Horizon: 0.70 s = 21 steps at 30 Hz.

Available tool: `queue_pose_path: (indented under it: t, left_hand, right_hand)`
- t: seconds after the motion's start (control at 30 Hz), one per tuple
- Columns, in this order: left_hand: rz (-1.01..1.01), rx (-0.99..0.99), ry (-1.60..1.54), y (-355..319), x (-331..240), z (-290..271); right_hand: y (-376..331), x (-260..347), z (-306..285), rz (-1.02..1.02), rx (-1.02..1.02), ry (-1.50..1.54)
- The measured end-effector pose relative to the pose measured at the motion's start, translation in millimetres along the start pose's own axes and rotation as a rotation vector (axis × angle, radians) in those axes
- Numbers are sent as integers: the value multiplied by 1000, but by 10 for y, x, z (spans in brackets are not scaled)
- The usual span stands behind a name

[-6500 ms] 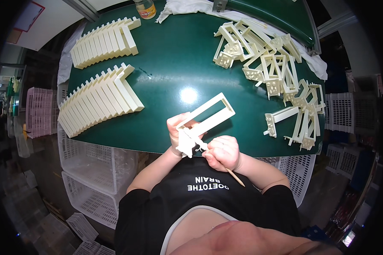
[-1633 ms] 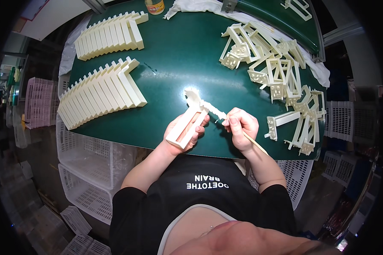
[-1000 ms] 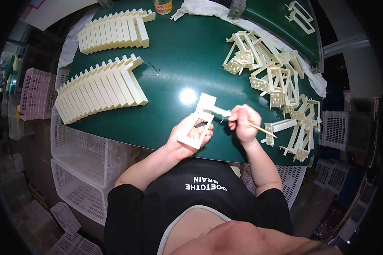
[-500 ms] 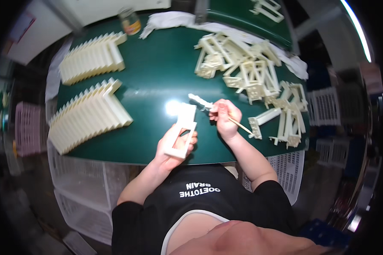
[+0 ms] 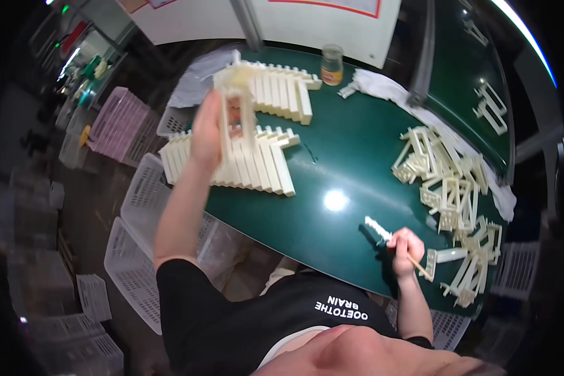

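My left hand (image 5: 205,136) is raised at the far left, closed around a cream plastic frame (image 5: 248,119), both smeared by motion. The frame hangs over two neat rows of similar parts: a far row (image 5: 285,97) and a near row (image 5: 254,172). Whether it touches them I cannot tell. Low over the table's front right, my right hand (image 5: 407,247) grips a thin wooden stick (image 5: 420,267) with a rough white end. Just right of that hand lies a single loose frame (image 5: 450,255), beside a jumbled pile of cream frames (image 5: 448,188).
The green table (image 5: 338,244) has a curved front edge. A glass jar (image 5: 332,64) stands at the back, next to a white cloth (image 5: 382,85). White baskets (image 5: 141,210) and a pink crate (image 5: 116,122) stand beyond the left side. More frames (image 5: 490,109) lie on a second green surface.
My left hand has carried the frame from in front of my chest leftward to above the rows. My right hand still holds the stick near the pile. The view has swung left.
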State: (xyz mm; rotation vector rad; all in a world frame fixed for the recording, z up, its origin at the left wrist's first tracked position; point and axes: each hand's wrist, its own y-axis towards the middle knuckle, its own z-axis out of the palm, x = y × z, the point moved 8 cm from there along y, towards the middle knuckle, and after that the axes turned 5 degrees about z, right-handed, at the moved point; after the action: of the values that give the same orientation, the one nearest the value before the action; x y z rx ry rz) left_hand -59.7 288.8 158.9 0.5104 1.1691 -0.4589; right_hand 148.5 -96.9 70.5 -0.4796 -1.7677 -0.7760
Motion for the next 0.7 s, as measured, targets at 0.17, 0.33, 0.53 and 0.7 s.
queue_pose_path:
  t: [0.17, 0.33, 0.53, 0.7]
  left_hand:
    - [355, -596, 1082, 1160, -546, -1796]
    - [118, -716, 1215, 1853, 276, -2774]
    - [-101, -379, 1451, 2142, 939, -2732]
    - [-293, -295, 670, 1819, 1060, -2555]
  right_hand:
    - [-48, 21, 276, 46, 84, 79]
    - [0, 6, 342, 136, 90, 181]
    - [26, -99, 367, 189, 63, 226]
    - [51, -139, 454, 195, 96, 220]
